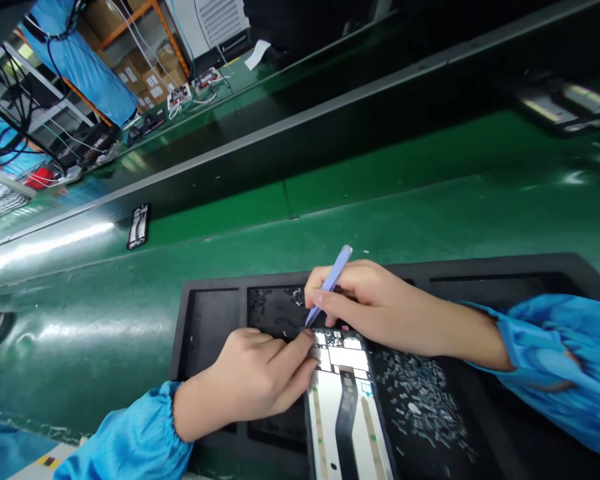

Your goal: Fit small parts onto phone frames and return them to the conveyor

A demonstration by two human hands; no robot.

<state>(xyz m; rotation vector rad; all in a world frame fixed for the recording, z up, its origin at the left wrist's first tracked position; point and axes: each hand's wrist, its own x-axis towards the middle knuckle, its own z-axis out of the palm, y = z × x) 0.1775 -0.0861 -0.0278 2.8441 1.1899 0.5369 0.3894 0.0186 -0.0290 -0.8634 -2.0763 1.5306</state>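
An opened phone body point(347, 407) with white shields and a black flex cable lies in a black foam tray point(213, 313) close in front of me. My left hand point(253, 383) rests on the tray with its fingers closed, the fingertips pressing on the phone's upper left corner. My right hand point(375, 303) grips light-purple tweezers point(330, 283) like a pen. Their tip touches the phone's top edge right by my left fingertips. Both arms wear blue sleeves.
A pile of several small grey metal parts point(420, 400) fills the tray pocket right of the phone. Beyond the tray runs a green conveyor belt point(380, 207) carrying another phone frame point(139, 227) at the left. Shelves, boxes and cables stand at the far left.
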